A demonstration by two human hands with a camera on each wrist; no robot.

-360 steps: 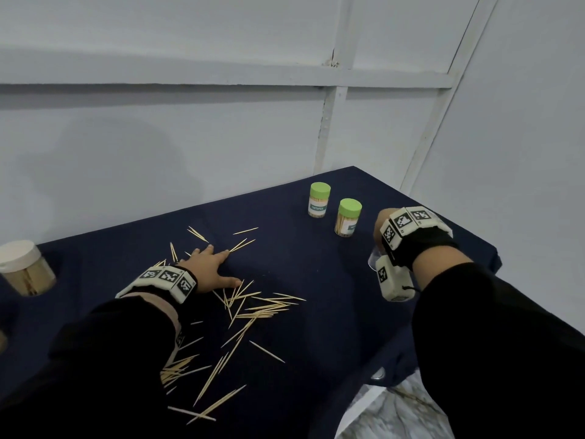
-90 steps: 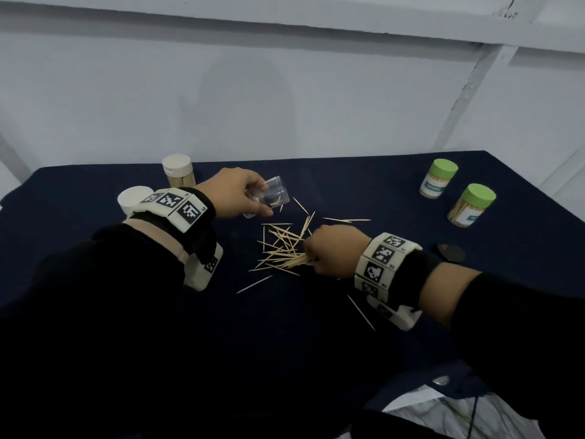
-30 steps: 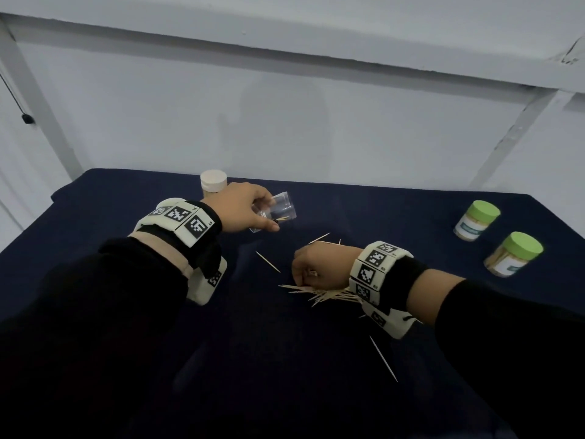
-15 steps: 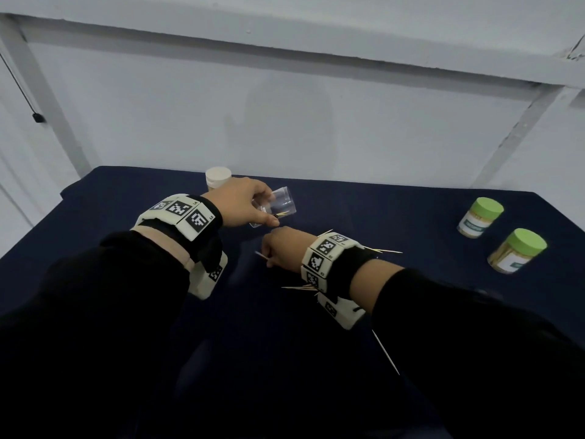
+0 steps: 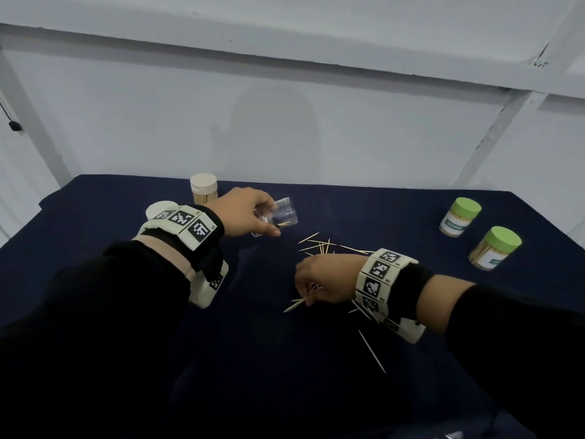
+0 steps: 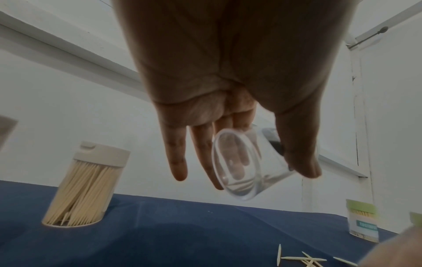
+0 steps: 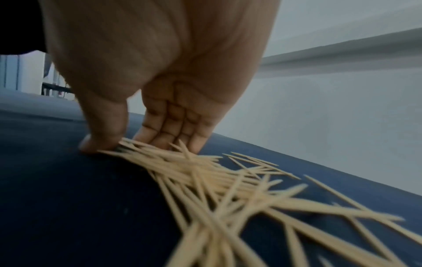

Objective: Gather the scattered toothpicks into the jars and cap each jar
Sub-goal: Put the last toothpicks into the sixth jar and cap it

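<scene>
Gathering is the step in hand: the right hand (image 5: 327, 282) is down on the desk (image 5: 316, 391) near its middle, thumb and fingertips (image 7: 104, 144) closing on the near end of a loose heap of toothpicks (image 7: 217, 182), its grip pinching a few of them. The left hand (image 5: 245, 213) holds the clear jar (image 5: 280, 215) in the air toward the desk's far edge, tipped on its side with the open mouth facing the heap; thumb on one wall and fingers on the other make a firm grip round it. A couple of toothpicks seem to lie inside already.

Next, by my reckoning, the pinched bundle must be lifted, turned to line up with the jar's mouth and slid in lengthwise, the jar tilted upward so nothing slips back out. Many passes remain, and capping has not begun for this jar.

Counted: four jars in all. One is the open jar in hand; a white-capped jar (image 5: 204, 189), full, stands by the far edge; two green-capped jars (image 5: 460, 217) stand near the right edge. A white cap (image 5: 158, 209) lies behind the left wrist. Loose toothpicks are too many and too blurred to count; one stray toothpick (image 5: 372, 351) lies apart toward the near edge.
</scene>
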